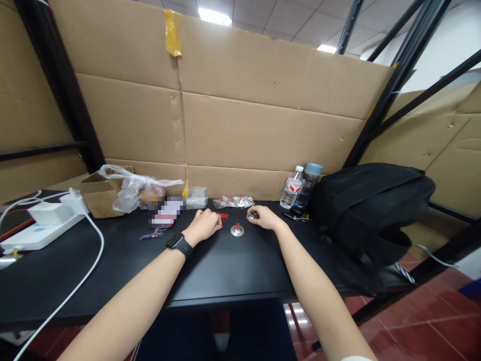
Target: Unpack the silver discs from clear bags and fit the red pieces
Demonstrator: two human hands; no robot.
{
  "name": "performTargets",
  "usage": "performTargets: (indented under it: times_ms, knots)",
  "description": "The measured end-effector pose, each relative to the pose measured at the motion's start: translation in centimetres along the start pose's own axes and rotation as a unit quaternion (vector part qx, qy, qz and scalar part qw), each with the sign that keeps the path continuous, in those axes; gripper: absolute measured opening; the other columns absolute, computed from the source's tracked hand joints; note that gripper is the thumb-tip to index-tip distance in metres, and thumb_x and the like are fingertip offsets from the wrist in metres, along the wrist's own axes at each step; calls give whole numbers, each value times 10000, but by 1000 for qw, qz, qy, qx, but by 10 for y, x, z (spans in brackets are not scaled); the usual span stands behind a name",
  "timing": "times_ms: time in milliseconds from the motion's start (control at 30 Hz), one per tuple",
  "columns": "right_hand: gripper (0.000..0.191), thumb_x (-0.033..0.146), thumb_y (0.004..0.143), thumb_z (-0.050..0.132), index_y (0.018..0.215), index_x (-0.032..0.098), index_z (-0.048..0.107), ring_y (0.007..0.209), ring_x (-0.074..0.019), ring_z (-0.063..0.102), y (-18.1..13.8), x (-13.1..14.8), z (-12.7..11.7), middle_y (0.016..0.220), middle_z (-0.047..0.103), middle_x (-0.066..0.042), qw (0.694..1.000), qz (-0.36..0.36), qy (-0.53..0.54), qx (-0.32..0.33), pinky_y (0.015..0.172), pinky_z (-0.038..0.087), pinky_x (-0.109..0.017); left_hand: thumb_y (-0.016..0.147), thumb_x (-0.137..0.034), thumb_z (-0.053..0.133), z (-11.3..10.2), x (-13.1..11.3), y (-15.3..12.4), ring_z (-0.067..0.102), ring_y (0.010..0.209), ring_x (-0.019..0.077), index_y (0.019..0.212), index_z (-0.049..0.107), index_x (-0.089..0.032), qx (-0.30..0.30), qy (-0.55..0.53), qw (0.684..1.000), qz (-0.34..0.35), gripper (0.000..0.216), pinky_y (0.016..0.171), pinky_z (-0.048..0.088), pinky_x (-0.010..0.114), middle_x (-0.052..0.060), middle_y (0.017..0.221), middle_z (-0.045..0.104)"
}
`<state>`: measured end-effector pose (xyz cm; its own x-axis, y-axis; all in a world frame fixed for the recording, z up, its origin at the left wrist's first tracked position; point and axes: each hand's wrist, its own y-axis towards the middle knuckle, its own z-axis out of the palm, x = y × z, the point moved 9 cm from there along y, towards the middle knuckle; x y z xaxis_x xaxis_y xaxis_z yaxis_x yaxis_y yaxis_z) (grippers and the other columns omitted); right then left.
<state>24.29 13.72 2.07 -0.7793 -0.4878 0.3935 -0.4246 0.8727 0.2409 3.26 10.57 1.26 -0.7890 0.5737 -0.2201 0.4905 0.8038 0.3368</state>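
The cymbal-shaped metal disc [237, 231] lies flat on the black tabletop [233, 273], a red piece [237, 225] standing at its centre. Right hand [266, 218]: to the right of the disc and slightly beyond it, thumb and fingers pinching a second metal disc [250, 217]. Left hand [204, 224]: to the left of the disc, fingers curled downward; whether they grip anything cannot be determined. Red cord [224, 216]: beyond the disc and to its left, beside the left fingertips. Clear plastic packets [233, 201]: directly beyond the disc. Black smartwatch [179, 243]: on the left wrist, left of the disc. White-capped water bottle [292, 190] and blue-lidded tumbler [308, 183]: side by side, beyond and right of the disc. Tied plastic bag [129, 189]: beyond and left of the disc. Black backpack [370, 215]: well right of the disc. White power strip [35, 238]: well left of the disc. Cardboard panel [240, 120]: upright, behind the disc
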Motion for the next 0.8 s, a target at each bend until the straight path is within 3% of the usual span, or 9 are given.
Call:
performTargets:
  times_ms: [267,367,533,800]
  knots:
    - [292,185,725,757,1015,200,724,841,-183,675,-3,15,-18,944,734,-32,993,-5,100,-57,831,510,-317,902,-310,623,-28,-8,0,673,916,226,895,699,-261,-88,-102,991,-10,91,897,391,372,14,943,766]
    - [400,274,715,791,1098,197,707,885,-197,679,-2,33,-19,1002,724,-55,973,-16,218,-75,778,543,-319,852,-348,698,-38,-10,0,700,860,216,823,720,-256,-118,-172,978,-32,100,885,435,362,-3,904,778]
    - [473,350,689,840,1118,219,690,1010,-214,678,-1,73,-10,1202,676,-90,921,-73,378,-62,783,575,-314,826,-377,730,-46,-4,-2,728,874,223,925,768,-276,-170,-268,947,-56,147,904,485,366,-6,883,789]
    - [420,381,657,876,980,204,674,1023,-234,696,-1,94,-1,1054,702,-72,887,-71,447,-93,810,596,-326,843,-300,716,-64,-8,-11,651,1047,225,872,781,-266,-269,-249,929,-55,79,987,469,400,32,1075,688]
